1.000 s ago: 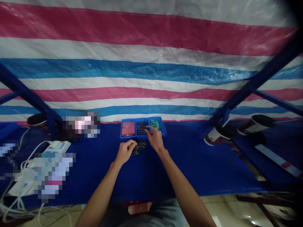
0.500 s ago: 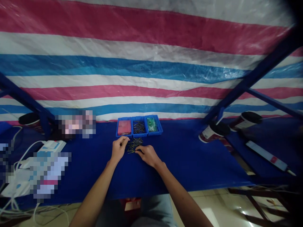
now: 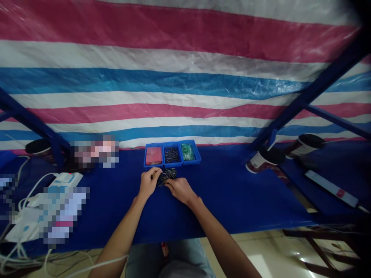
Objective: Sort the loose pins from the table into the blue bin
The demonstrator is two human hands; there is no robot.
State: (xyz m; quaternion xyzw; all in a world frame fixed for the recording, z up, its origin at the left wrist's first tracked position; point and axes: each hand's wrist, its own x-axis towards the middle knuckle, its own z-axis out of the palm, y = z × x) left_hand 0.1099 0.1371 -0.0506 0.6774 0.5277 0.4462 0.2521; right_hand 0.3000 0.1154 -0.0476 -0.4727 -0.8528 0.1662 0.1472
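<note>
A loose pile of dark screws (image 3: 169, 174) lies on the blue table just in front of three joined blue bins. My left hand (image 3: 149, 182) is at the pile's left side, its fingers pinched together; anything between them is too small to make out. At the near right edge of the pile, my right hand (image 3: 181, 190) has its thumb and fingertips closed among the screws. The left bin (image 3: 154, 155) holds flat red pieces, the middle bin (image 3: 172, 155) dark screws, and the right bin (image 3: 189, 151) green and clear small items.
White power strips with cables (image 3: 29, 224) lie at the left. A dark-lidded tub (image 3: 262, 159) stands at the right, with another tub (image 3: 304, 146) beyond it. A white power strip (image 3: 332, 188) lies far right. Striped sheeting (image 3: 185, 88) hangs behind.
The view has shifted slightly. My right hand's fingertips have moved a little into the near edge of the pile. My left hand stays pinched beside it.
</note>
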